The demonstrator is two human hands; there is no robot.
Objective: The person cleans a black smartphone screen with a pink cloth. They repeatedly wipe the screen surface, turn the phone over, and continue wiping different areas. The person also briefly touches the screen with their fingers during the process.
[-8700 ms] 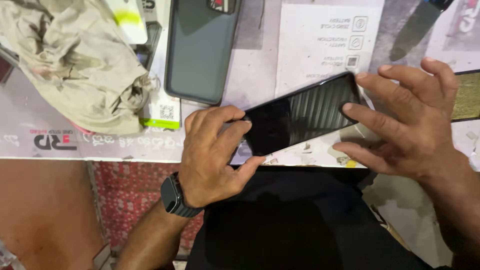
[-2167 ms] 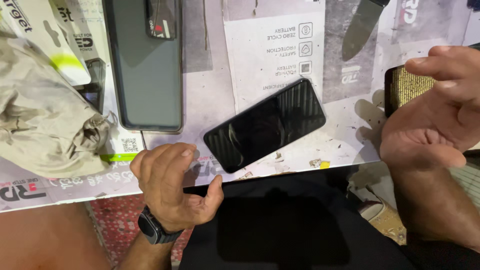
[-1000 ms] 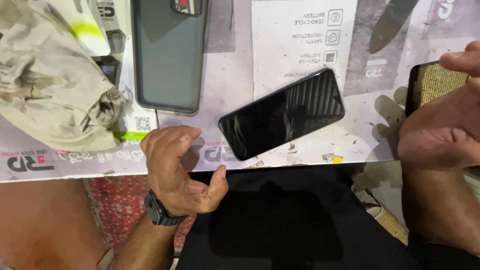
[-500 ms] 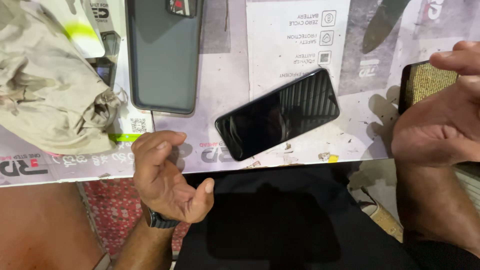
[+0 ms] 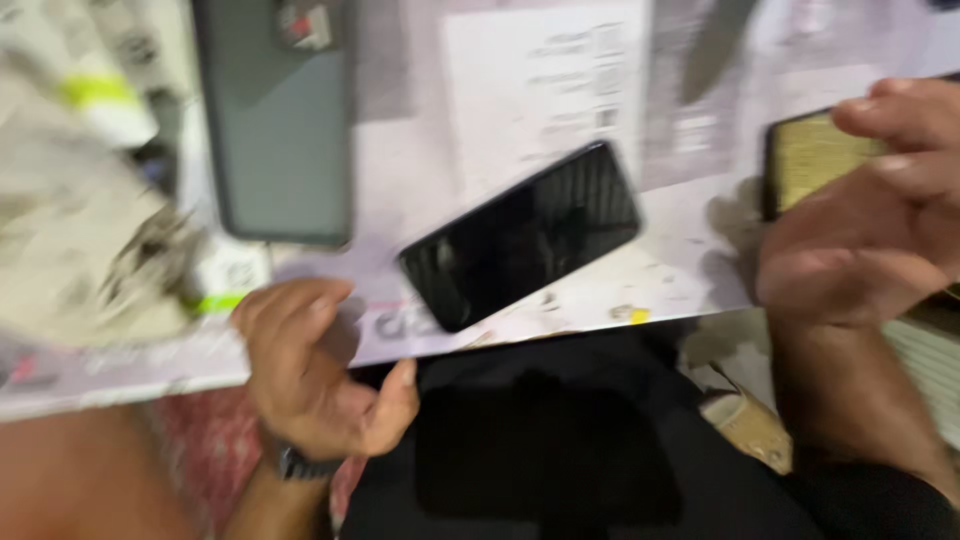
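A black phone (image 5: 520,235) lies screen up and slanted near the table's front edge, with neither hand on it. My left hand (image 5: 310,370) hovers at the table edge just left of the phone, fingers loosely spread and empty, a dark watch (image 5: 300,465) on its wrist. My right hand (image 5: 870,220) is at the right, its fingertips resting on a dark-framed slab with a golden textured face (image 5: 800,160). The picture is blurred, so I cannot tell whether that hand grips the slab.
A dark grey-green phone back (image 5: 280,120) lies at the back left. A crumpled beige cloth (image 5: 80,240) sits at the far left. Printed white sheets (image 5: 540,80) cover the table. A dark elongated shape (image 5: 715,45) lies at the back. Below the edge are black clothing (image 5: 540,450) and a red rug (image 5: 200,450).
My hands left the black phone; it now lies alone. The left hand drew back to the table edge, and the right hand moved right onto the golden slab.
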